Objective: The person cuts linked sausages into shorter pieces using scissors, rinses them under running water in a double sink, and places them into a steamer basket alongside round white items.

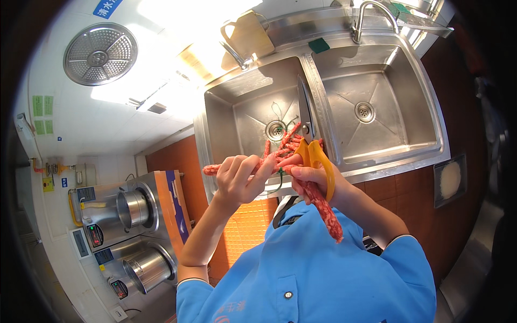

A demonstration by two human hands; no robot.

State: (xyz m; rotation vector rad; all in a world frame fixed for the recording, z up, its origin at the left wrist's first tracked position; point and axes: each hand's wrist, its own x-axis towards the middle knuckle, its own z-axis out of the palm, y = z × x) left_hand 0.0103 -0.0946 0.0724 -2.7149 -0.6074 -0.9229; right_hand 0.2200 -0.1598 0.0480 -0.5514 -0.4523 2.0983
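My left hand [242, 177] grips one cured sausage [211, 169], whose end sticks out to the left. In my right hand [313, 177] are orange-handled scissors [305, 129], blades pointing away over the sink's divider side, and a second sausage [323, 210] that hangs down towards my blue shirt. A green string [281, 173] joins the sausages between my hands. Beyond the hands, several more red sausages [287, 141] lie in the left basin [250, 101], near its drain [276, 130], with loose green string beside them. Whether the blades are parted is hard to tell.
The right steel basin [387, 109] has its own drain and a curved faucet [357, 28]. A green scouring pad [319, 45] rests on the rim between basins. Behind the left basin stands a cutting board [252, 34]. Steel pots [133, 208] sit on cookers at the left.
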